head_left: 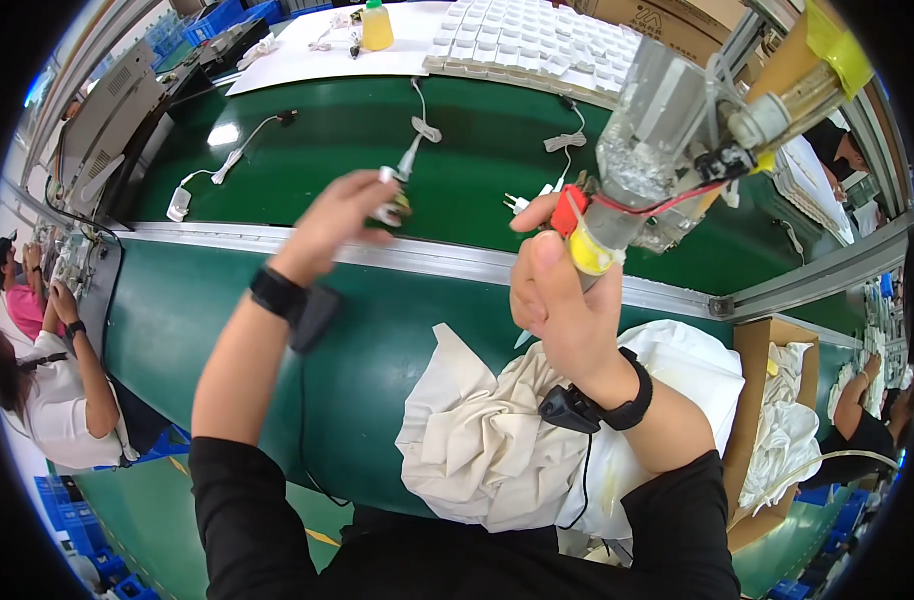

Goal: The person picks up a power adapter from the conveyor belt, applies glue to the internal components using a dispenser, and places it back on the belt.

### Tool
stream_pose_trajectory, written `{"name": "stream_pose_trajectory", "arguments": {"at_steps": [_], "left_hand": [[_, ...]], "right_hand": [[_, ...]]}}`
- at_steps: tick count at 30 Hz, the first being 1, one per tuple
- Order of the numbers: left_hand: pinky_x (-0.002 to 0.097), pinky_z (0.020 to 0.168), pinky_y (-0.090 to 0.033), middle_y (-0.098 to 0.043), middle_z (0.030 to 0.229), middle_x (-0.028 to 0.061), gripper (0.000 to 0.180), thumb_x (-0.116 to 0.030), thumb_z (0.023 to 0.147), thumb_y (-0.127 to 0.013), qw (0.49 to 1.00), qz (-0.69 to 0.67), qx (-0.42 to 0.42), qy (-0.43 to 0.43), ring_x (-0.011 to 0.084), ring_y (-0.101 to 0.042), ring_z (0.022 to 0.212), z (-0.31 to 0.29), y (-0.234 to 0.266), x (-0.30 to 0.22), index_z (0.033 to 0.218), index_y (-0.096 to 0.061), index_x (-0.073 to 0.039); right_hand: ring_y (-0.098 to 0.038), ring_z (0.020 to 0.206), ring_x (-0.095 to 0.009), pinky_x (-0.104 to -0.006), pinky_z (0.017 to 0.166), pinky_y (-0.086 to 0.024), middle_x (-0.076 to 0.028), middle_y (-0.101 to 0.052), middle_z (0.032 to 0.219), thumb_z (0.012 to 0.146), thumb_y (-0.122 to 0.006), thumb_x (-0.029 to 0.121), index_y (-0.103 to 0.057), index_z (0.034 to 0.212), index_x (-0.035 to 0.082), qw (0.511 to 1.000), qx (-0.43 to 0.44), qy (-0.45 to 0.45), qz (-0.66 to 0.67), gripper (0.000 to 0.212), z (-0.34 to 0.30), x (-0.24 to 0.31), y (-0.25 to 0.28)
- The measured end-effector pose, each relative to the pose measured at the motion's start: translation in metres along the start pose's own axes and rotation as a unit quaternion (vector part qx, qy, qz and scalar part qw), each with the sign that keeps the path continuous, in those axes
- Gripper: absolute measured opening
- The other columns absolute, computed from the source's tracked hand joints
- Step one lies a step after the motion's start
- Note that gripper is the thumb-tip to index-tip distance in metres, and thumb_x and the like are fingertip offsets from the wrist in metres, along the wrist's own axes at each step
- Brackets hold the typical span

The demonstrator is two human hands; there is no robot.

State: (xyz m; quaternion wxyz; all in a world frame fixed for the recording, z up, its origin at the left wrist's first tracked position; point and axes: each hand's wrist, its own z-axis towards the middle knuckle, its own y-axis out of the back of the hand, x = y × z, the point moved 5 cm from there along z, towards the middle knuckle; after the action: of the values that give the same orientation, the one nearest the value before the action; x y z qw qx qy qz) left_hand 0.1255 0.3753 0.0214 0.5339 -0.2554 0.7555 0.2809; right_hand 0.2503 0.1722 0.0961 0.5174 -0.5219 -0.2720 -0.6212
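Left fingers [361, 187] are at a small white piece [387, 213], right fingers [548, 252] at a yellow-ended grey tube [629, 178].

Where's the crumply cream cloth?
In the head view, the cream cloth is heaped on the green table, a little right of centre, toward the bottom, just left of the white material and below the right hand.

Dark printed characters [665, 20] mark the cardboard box [689, 34]
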Motion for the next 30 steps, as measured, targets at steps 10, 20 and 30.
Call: {"name": "stream_pose_trajectory", "arguments": {"at_steps": [10, 20, 30], "left_hand": [[0.0275, 0.065, -0.055, -0.055, 0.116, 0.0094, 0.036, -0.019, 0.095, -0.045, 0.889, -0.372, 0.255, 0.082, 0.0169, -0.058, 0.105, -0.084, -0.16, 0.053, 0.129, -0.037, -0.006], [0.03, 0.076, -0.057, -0.051, 0.124, 0.0103, 0.042, -0.008, 0.094, -0.046, 0.886, -0.325, 0.329, 0.024, 0.0187, -0.054, 0.112, -0.093, -0.17, 0.057, 0.133, -0.03, -0.005], [0.0312, 0.078, -0.057, -0.05, 0.125, 0.011, 0.042, -0.009, 0.094, -0.047, 0.881, -0.34, 0.329, 0.026, 0.0189, -0.054, 0.112, -0.092, -0.163, 0.063, 0.133, -0.03, -0.007]], "right_hand": [[-0.028, 0.039, -0.003, -0.0204, 0.036, -0.024, 0.003, -0.034, 0.051, 0.098, -0.041, 0.028, -0.045, 0.102, 0.003, 0.997, -0.077, 0.01, -0.021, 0.026, 0.015, 0.008, 0.016], [-0.028, 0.038, -0.004, -0.0205, 0.035, -0.024, 0.003, -0.034, 0.05, 0.098, -0.04, 0.033, -0.042, 0.103, 0.003, 0.998, -0.041, 0.027, -0.031, 0.03, 0.012, -0.006, 0.018], [-0.027, 0.038, -0.004, -0.0207, 0.036, -0.023, 0.003, -0.033, 0.049, 0.098, -0.04, 0.034, -0.04, 0.103, 0.003, 0.999, -0.016, 0.031, -0.023, 0.031, 0.008, -0.014, 0.011]]}}
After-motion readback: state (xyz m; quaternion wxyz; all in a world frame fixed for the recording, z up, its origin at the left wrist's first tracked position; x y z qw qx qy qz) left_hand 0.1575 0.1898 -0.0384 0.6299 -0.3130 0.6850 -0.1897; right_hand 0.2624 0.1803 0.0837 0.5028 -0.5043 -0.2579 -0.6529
